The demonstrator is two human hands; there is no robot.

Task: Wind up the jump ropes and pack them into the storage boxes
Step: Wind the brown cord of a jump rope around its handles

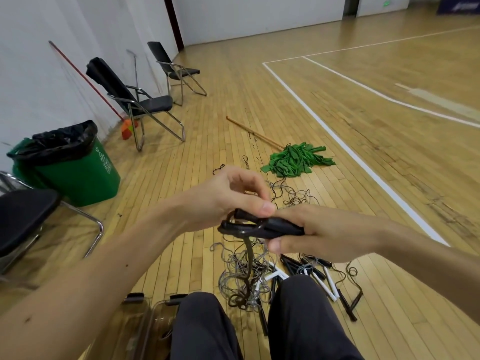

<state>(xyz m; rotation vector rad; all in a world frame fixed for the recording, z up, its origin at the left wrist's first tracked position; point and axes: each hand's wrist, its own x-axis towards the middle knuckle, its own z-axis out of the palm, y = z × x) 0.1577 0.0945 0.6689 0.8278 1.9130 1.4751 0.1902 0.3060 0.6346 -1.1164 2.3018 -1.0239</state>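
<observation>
My right hand (314, 231) grips the black handles of a jump rope (275, 226) at chest height. My left hand (228, 196) pinches the dark cord where it loops round the handles' left end. The rest of that cord (248, 261) hangs down to the floor. Below lies a tangled pile of jump ropes (249, 276) with grey and dark cords and black and white handles (319, 274). Two clear storage boxes (153, 318) with black latches stand at the bottom left beside my knees.
A green mop (296, 159) with a wooden pole lies on the wooden floor beyond the ropes. A green bin (78, 172) with a black liner stands at the left. Folding chairs (140, 102) line the wall, and another chair (23, 216) is close at the left.
</observation>
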